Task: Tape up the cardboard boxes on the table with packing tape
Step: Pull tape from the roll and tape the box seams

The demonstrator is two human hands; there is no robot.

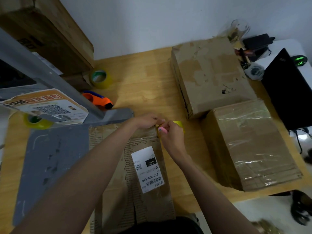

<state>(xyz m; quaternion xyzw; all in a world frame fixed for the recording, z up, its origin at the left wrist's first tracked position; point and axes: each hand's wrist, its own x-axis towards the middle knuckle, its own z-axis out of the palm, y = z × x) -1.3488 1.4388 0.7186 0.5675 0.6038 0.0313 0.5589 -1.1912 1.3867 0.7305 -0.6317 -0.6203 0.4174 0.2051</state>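
Observation:
A worn cardboard box (141, 196) with a white shipping label (148, 169) lies right in front of me. At its far right corner my right hand (172, 137) grips a yellowish packing tape roll (179, 123). My left hand (146, 120) meets it there, fingers pinched at the roll's edge; whether it holds the tape end is hidden. To the right sit two more boxes: a scuffed one (212, 75) at the back and one covered in clear tape (249, 144) nearer me.
Two spare tape rolls (101, 78) (38, 123) and an orange tape dispenser (98, 100) lie at the left. A grey panel (54, 159) and printed sheet (49, 107) cover the left side. A black laptop (288, 88), cables and a glass jar (239, 29) crowd the far right.

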